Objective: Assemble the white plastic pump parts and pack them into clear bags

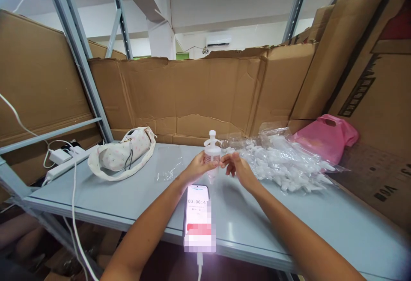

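Your left hand (197,166) is wrapped around a small white pump bottle (212,152), which stands upright on the grey table (128,195) between your two hands. Your right hand (236,167) touches the bottle's side with loosely curled fingers; whether it grips is hard to tell. Just in front of the bottle lies a phone (198,216) with a lit screen, a cable leaving its near end. To the right a clear bag of white pump parts (282,163) crowds close, with a pink bag (324,137) behind it. To the left lie a scrap of clear plastic (168,168) and a floral pouch (123,152). Cardboard walls (199,97) close off the back.
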`<state>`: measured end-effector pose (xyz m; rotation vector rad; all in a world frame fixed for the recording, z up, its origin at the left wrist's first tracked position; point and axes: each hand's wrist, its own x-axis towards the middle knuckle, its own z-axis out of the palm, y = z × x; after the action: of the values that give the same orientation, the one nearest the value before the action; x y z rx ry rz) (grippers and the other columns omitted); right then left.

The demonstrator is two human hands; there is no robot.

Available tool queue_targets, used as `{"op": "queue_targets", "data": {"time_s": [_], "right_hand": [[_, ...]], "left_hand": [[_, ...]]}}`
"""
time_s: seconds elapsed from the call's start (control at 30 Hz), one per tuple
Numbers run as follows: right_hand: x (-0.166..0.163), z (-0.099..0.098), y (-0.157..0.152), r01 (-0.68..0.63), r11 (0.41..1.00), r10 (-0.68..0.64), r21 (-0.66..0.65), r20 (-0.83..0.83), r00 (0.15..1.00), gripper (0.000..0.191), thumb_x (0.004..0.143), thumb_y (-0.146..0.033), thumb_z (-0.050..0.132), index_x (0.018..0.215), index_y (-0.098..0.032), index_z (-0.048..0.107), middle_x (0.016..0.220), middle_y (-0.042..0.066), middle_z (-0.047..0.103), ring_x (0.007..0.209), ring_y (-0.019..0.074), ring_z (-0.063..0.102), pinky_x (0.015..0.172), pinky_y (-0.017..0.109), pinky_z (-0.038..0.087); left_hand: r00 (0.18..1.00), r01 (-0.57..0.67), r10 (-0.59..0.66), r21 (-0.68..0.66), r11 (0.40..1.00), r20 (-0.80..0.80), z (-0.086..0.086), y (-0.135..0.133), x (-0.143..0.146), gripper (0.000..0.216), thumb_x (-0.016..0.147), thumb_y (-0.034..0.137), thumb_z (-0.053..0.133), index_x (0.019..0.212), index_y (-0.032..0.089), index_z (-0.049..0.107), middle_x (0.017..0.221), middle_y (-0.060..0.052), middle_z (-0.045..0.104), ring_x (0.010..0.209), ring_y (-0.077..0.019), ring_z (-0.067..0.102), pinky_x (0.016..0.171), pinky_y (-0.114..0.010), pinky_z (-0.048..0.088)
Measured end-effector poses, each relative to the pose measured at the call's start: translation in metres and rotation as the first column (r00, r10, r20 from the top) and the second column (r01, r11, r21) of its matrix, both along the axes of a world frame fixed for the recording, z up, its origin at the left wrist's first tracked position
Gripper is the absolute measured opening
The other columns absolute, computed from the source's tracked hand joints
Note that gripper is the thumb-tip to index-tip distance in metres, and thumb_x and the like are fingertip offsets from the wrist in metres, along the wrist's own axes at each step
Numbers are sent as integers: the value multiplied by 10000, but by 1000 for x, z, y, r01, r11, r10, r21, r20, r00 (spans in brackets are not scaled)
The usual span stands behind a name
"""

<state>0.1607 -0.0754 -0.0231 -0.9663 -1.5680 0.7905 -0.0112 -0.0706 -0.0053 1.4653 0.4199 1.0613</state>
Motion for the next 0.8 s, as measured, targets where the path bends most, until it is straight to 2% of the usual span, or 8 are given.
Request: {"op": "queue_targets", "data": {"time_s": [0.13,0.2,0.27,0.4,0.53,0.6,0.7,0.8], "right_hand": [[14,13,5,76,993,-61,88,-162,985,556,821,-632,396,1115,-186,551,932,72,620,677,148,589,540,261,458],[17,18,4,82,988,-57,132,-182,982,509,837,-580,424,1174,-212,527,1045,77,614,783,156,595,626,277,486],[17,19,3,107,983,-81,151,-169,982,450,839,-558,443,1075,-203,586,972,64,634,744,149,587,635,278,485],[18,15,4,201,972,-185,122,-130,974,460,807,-598,463,766,-167,620,617,10,570,518,116,510,519,256,441],[21,10,12,249,968,-245,38,-87,966,542,746,-689,453,640,-171,567,522,2,526,476,122,509,476,252,429],[22,8,15,262,965,-261,2,-46,964,564,729,-713,444,587,-175,536,479,3,512,450,122,499,457,250,414],[24,7,18,214,973,-219,-89,-49,974,549,740,-698,447,588,-177,530,472,5,517,438,123,500,431,241,390],[27,9,17,18,975,-52,-222,-148,988,475,802,-615,443,740,-168,589,628,36,607,518,134,557,460,239,422]], "left_hand": [[970,143,-146,-29,989,-195,-5,9,-7,411,701,420,690,1000,152,602,789,-54,581,656,-129,564,588,-246,445],[948,134,-129,-1,991,-291,-8,11,-7,399,724,449,656,991,156,614,788,-51,556,648,-110,534,538,-209,417],[919,78,-56,43,996,-390,-9,11,-7,426,743,493,615,1003,156,615,790,-54,553,647,-107,523,511,-193,391],[859,-90,171,187,978,-483,-6,7,-6,553,719,524,620,1157,197,531,885,-52,590,698,-123,536,547,-206,398],[685,-284,499,436,854,-531,-3,1,-6,471,713,538,605,1071,238,544,835,-4,628,696,-138,548,636,-246,404],[595,-333,606,524,784,-528,-2,-1,-5,420,717,548,588,1009,249,559,873,7,641,714,-145,554,643,-248,394],[539,-354,660,570,741,-523,-1,-3,-4,396,718,559,575,977,258,572,932,19,649,735,-147,562,633,-240,381],[528,-362,656,555,749,-540,0,-1,-5,401,751,589,516,961,257,596,914,16,658,761,-151,573,636,-237,374]]}}
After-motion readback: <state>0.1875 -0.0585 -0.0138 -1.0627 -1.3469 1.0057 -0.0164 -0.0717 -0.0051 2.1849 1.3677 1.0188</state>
